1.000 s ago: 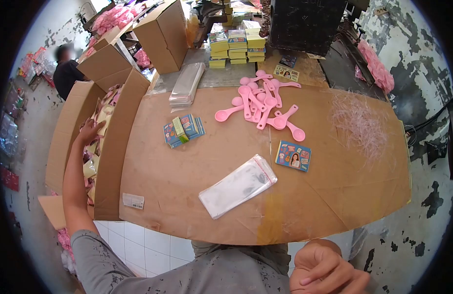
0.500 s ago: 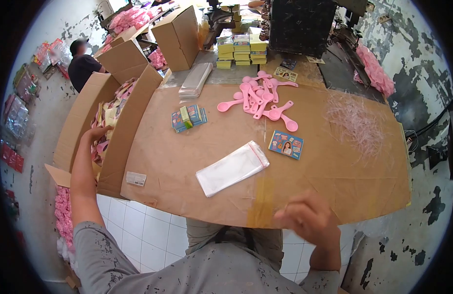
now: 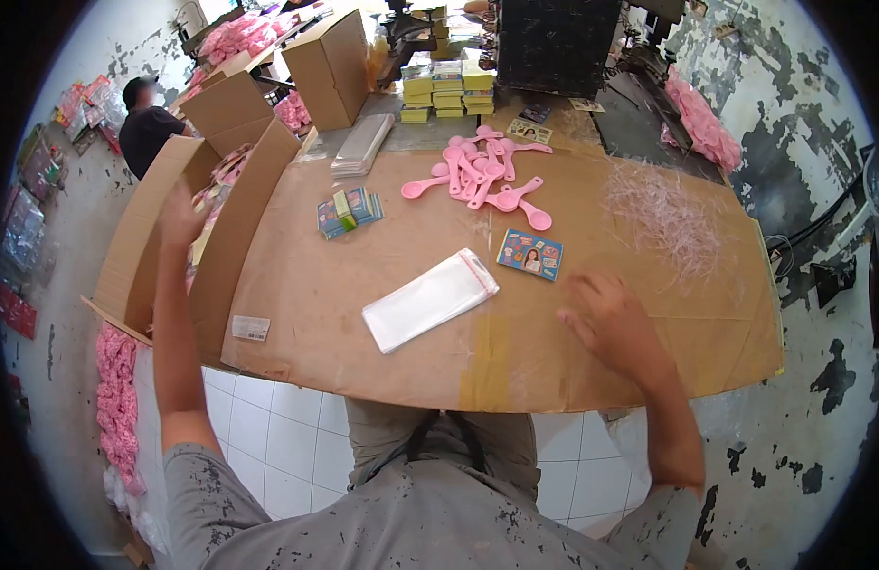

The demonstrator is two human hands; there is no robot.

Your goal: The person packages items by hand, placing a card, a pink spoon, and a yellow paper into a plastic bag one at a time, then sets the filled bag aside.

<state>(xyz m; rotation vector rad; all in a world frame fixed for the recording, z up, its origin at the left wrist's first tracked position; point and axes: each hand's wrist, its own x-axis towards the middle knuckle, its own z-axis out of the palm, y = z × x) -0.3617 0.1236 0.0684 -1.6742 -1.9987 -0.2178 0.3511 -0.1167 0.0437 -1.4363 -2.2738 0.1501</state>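
Observation:
Over the long open carton [image 3: 232, 249] at the left is my left hand [image 3: 181, 217], blurred, so its fingers cannot be made out. Packed pieces in pink and cream [image 3: 211, 201] fill that carton. My right hand [image 3: 599, 312] hovers above the cardboard-covered table [image 3: 363, 256], fingers apart and empty, just below and right of a blue printed card stack [image 3: 530, 255]. Clear plastic sleeves [image 3: 430, 300] lie near the middle. Behind them is a pile of pink measuring spoons [image 3: 477, 171]. A banded bundle of blue cards [image 3: 349, 211] sits nearer the carton.
More clear sleeves [image 3: 363, 145] and stacks of yellow-edged cards [image 3: 447, 87] stand at the back. Shredded clear strands [image 3: 662, 214] lie on the right. A black box [image 3: 556, 46] stands behind. A person [image 3: 148, 128] is at the far left, beyond the carton.
My right hand has moved up and forward over the table from its front edge, and its fingers have opened. My left hand has lifted toward the carton's outer wall. The view has shifted.

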